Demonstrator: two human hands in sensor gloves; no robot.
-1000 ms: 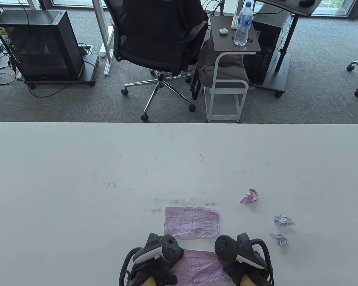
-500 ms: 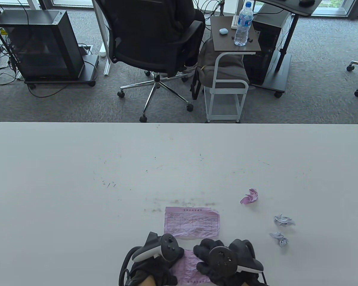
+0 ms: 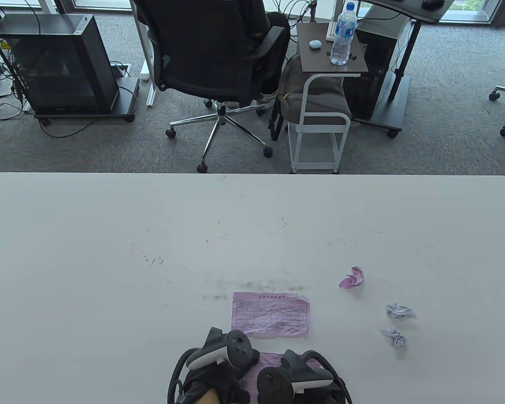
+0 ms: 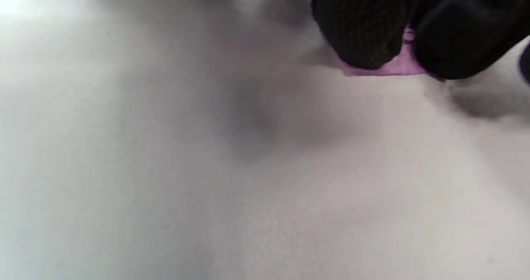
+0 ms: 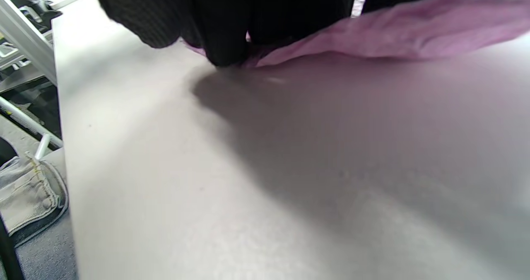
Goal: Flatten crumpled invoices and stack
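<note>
Invoices on pink paper occupy the near edge of the white worktop point(image 3: 109, 252) — one flattened invoice point(image 3: 271, 314) lies printed side up, and a second pink sheet point(image 3: 269, 362) sits just nearer, mostly covered by both gloved hands. The left hand point(image 3: 212, 374) rests on that sheet's left side; in the left wrist view two gloved fingertips point(image 4: 364, 35) press down on a pink paper edge against the worktop. The right hand point(image 3: 296, 381) lies over the sheet's right part, and the right wrist view shows its fingers point(image 5: 223, 23) curled down onto the pink paper, which lifts in a shallow wave beside them — whether they pinch it or only press it cannot be told. To the right, well apart from the hands, sit three crumpled balls: a pink ball point(image 3: 352, 277) farthest, then a white ball point(image 3: 400, 311) and another white ball point(image 3: 394, 336) nearer. Beyond the worktop stand an office chair point(image 3: 210, 54) and a side table point(image 3: 332, 50) bearing a water bottle point(image 3: 343, 35).
</note>
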